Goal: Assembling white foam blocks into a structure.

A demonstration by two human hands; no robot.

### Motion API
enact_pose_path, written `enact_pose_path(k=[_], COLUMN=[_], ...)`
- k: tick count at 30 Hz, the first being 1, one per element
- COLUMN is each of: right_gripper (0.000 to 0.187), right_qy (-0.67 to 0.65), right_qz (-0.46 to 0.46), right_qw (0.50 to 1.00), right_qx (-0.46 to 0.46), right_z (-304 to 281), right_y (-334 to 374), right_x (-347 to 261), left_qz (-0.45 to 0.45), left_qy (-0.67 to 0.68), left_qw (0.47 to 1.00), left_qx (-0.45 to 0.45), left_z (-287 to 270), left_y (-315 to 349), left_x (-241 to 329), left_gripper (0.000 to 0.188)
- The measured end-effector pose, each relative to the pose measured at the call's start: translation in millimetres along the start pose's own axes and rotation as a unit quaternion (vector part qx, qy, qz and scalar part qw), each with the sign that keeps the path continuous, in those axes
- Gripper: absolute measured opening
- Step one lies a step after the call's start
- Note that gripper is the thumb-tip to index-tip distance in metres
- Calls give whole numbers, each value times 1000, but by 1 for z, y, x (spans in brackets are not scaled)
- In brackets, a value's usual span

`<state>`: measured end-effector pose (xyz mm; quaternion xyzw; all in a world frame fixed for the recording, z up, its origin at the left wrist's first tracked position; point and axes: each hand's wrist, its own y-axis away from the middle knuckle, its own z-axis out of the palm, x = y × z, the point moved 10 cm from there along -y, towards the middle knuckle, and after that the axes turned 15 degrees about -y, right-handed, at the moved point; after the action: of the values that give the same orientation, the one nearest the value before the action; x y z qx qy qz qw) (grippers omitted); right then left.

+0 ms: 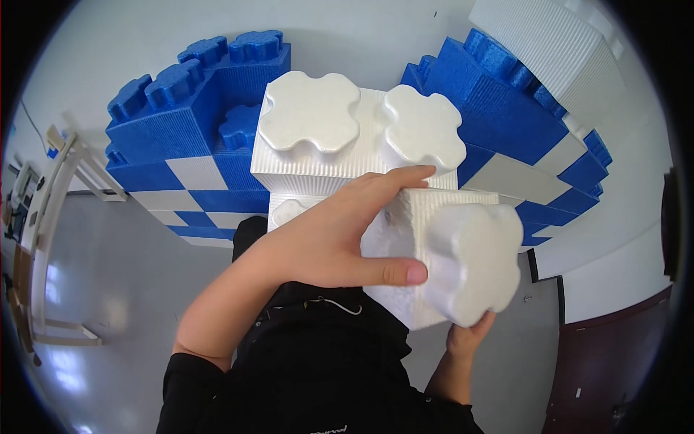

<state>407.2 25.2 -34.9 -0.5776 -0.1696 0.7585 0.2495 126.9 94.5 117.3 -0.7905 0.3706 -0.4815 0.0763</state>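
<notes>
Both my hands hold a large white foam building block (478, 262), tilted so its clover-shaped stud faces right. My left hand (336, 231) spans its near left side, thumb along the side and fingers over the upper edge. Behind the stud, my right hand (468, 336) grips the block from low on the right; most of its fingers are hidden. Just beyond stands a white block with two clover studs (307, 112), part of the stacked wall. Below that one, another white stud (289, 212) shows, partly covered by my left wrist.
Stacked blue and white blocks rise at the left (155, 130) and right (520, 108). A white block (557, 47) tops the right stack. At the far left is a white frame table (47, 217) with items on it. A dark red-brown door (614, 362) lies at the lower right.
</notes>
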Motion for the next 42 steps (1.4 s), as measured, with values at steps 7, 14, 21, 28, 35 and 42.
enact_pose_path(k=[7,14,21,28,35,42], right_gripper=[92,99,98,82,84,93], right_qy=[-27,-10,26,134,149,133], right_qz=[98,131,-7,-56,-17,-56], right_qw=[995,986,992,964,972,969], right_qx=[-19,-107,-125,-223,-180,-202], right_z=[53,55,84,126,107,114], right_y=[-13,-37,-62,-54,-49,-51], right_x=[19,6,-36,-46,-10,-15], left_qz=[-12,12,-5,-13,-57,-69], left_qy=[-128,-228,-213,-187,-238,-275], left_qw=[984,964,972,976,967,957], left_qx=[122,135,99,108,69,59], left_z=[-13,18,31,18,29,33], left_y=[16,53,49,64,62,76], left_x=[-5,0,-15,-31,-44,-58], left_gripper=[75,96,110,109,115,121])
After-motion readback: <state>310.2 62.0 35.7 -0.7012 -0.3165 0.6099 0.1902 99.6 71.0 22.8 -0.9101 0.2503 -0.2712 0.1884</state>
